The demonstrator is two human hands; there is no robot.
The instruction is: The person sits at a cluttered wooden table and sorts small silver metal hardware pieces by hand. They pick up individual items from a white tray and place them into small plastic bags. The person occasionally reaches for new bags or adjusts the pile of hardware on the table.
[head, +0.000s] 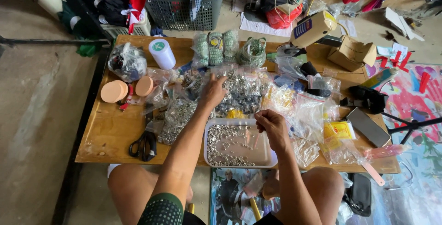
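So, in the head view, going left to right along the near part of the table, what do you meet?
Black-handled scissors → left hand, reaching over bags of metal parts → white tray of small metal pieces → right hand → yellow packet → dark flat block.

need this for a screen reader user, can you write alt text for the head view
Seen from above, a seated person's left hand reaches into clear bags of small metal parts on a wooden table, while the right hand hovers, fingers pinched, over a white tray of silver pieces. Black scissors lie left.
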